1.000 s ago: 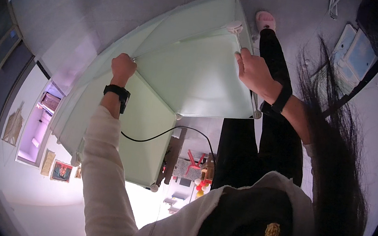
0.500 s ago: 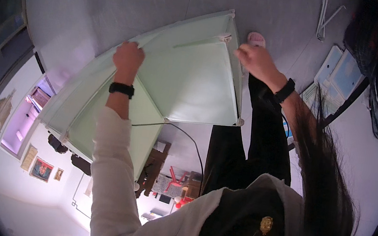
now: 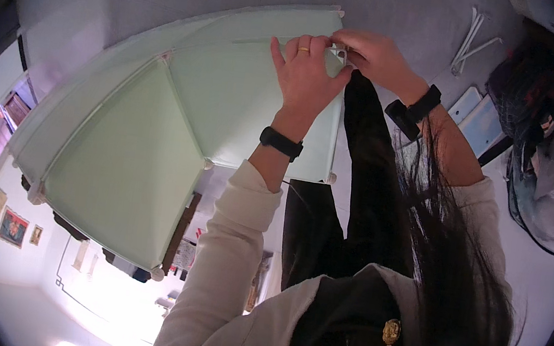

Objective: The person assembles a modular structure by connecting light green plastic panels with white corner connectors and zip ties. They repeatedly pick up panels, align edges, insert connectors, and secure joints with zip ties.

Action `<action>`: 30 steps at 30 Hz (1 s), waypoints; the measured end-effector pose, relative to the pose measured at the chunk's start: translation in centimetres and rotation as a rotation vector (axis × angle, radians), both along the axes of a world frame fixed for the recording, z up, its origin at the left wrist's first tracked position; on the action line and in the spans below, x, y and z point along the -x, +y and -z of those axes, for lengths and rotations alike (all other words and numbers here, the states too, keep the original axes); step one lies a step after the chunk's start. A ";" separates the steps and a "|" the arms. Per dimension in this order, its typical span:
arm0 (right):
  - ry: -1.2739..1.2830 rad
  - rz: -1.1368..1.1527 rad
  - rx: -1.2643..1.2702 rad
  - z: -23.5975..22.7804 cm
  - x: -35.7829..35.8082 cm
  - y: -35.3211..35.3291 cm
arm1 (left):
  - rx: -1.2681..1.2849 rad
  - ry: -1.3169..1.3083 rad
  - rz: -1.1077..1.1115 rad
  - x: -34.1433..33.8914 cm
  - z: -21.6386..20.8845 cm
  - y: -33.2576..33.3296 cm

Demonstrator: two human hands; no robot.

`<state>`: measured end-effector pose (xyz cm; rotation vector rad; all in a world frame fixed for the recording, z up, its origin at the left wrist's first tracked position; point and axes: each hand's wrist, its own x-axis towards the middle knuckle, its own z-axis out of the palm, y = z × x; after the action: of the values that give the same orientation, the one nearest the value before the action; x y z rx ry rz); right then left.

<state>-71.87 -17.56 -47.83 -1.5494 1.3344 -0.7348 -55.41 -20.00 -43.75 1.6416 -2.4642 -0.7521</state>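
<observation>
A large pale green fabric-covered rack (image 3: 242,120) with thin white tubes and white corner joints fills the middle left, tilted in front of me. Both hands meet at its upper right corner. My left hand (image 3: 308,73), with a ring on one finger, curls its fingers over the edge there, thumb toward the corner. Bent inward from the other side, my right hand (image 3: 374,59) pinches at the same corner, where a bit of white tube (image 3: 341,55) shows between the hands. Its fingertips are partly hidden. Another white joint (image 3: 207,164) sits at the inner lower corner.
Several loose white tubes (image 3: 471,45) lie on the floor at upper right. Nearby are light blue and white flat panels (image 3: 478,122) and a dark bag with clear plastic (image 3: 533,87). My legs (image 3: 376,178) stand right beside the rack. Framed pictures (image 3: 13,227) hang at the far left.
My left hand has moved right along the rack's edge to the upper right corner. My right hand has come up and left to that corner. The rack has shifted slightly left and turned.
</observation>
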 end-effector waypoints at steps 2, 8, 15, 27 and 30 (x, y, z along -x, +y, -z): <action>0.027 -0.005 0.092 -0.2 0.1 -0.4 | 0.023 -0.042 -0.015 0.3 0.4 0.3; 0.032 -0.049 0.016 -0.3 0.1 -0.7 | 0.065 0.062 -0.106 0.5 1.5 0.8; 0.094 -0.151 0.035 0.0 2.0 -0.8 | -0.028 0.176 -0.150 0.3 2.3 1.1; 0.070 -0.051 -0.052 0.8 1.9 0.2 | -0.045 0.175 -0.099 -1.1 2.8 0.2; 0.038 -0.058 -0.056 0.8 2.5 0.4 | -0.052 0.214 -0.099 -0.7 3.0 0.5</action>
<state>-74.35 -17.17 -48.62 -1.5573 1.3215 -0.6295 -54.75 -19.49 -46.75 1.5937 -2.2193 -0.9321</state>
